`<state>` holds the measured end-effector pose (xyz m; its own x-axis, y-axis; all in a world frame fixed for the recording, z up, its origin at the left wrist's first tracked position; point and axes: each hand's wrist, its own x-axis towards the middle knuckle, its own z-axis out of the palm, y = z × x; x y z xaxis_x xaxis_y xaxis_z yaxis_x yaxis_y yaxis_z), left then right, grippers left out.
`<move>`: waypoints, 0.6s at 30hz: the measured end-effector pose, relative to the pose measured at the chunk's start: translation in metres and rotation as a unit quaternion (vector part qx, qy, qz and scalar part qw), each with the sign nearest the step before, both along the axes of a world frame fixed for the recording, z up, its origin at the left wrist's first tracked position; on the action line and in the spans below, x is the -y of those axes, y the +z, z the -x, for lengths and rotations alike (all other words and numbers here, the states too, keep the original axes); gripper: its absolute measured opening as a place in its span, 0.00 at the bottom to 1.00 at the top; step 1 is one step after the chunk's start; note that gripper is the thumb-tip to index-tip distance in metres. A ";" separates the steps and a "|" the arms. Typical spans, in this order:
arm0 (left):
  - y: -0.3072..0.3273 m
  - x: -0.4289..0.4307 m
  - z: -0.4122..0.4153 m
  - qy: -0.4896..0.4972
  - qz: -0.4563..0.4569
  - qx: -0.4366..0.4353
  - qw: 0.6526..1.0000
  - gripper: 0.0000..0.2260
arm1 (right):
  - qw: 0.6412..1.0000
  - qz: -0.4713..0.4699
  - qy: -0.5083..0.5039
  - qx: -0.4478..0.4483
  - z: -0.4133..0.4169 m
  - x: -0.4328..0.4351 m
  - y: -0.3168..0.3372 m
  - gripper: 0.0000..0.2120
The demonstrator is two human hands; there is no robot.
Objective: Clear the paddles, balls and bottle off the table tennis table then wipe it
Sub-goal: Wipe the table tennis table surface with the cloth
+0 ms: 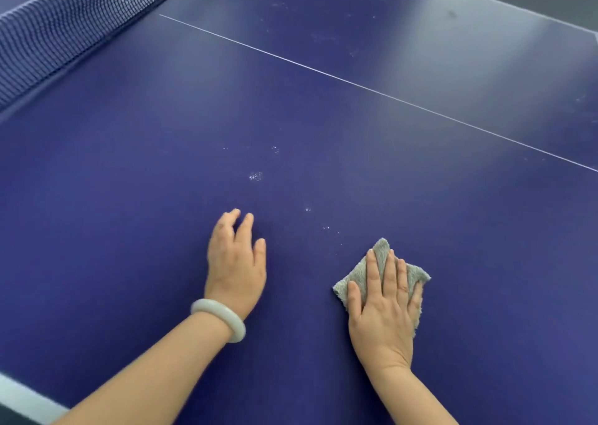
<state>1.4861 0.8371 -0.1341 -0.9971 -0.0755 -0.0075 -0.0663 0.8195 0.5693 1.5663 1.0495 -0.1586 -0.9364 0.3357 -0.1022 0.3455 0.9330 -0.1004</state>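
The blue table tennis table (161,172) fills the view. My right hand (385,308) lies flat with fingers spread on a folded grey cloth (382,249), pressing it onto the tabletop near the front. My left hand (236,259) rests on the bare surface to the left of the cloth, fingers apart and holding nothing; a pale bangle (220,317) circles its wrist. Small clusters of water droplets (255,176) dot the surface just beyond both hands. No paddles, balls or bottle are in view.
The dark net (48,33) crosses the upper left corner. A thin white centre line (356,83) runs diagonally from upper middle to the right edge. The table's white edge stripe (26,402) shows at lower left, and faint smudges (323,37) mark the far half.
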 end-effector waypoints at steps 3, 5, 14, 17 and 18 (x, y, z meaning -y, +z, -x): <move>-0.006 0.053 0.018 0.003 0.129 0.032 0.991 0.27 | 1.000 0.008 0.002 0.016 0.002 0.000 0.004 0.32; -0.013 0.076 0.024 -0.003 0.173 0.054 0.983 0.29 | 0.999 0.009 0.008 0.030 -0.002 -0.002 0.006 0.32; -0.026 0.085 0.024 -0.018 0.243 0.038 0.969 0.33 | 0.998 0.041 0.048 -0.007 -0.039 0.073 0.007 0.32; -0.026 0.084 0.024 -0.015 0.245 0.048 0.968 0.33 | 0.994 0.001 0.113 0.003 0.022 0.062 0.004 0.31; -0.025 0.084 0.024 -0.014 0.243 0.050 0.969 0.33 | 0.996 -0.009 0.087 0.014 0.047 0.050 0.004 0.31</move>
<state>1.4616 0.7534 -0.1593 -0.9950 -0.0664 -0.0750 -0.0744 0.9913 0.1084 1.5195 0.9998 -0.1547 -0.9774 0.1703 -0.1249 0.1806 0.9806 -0.0764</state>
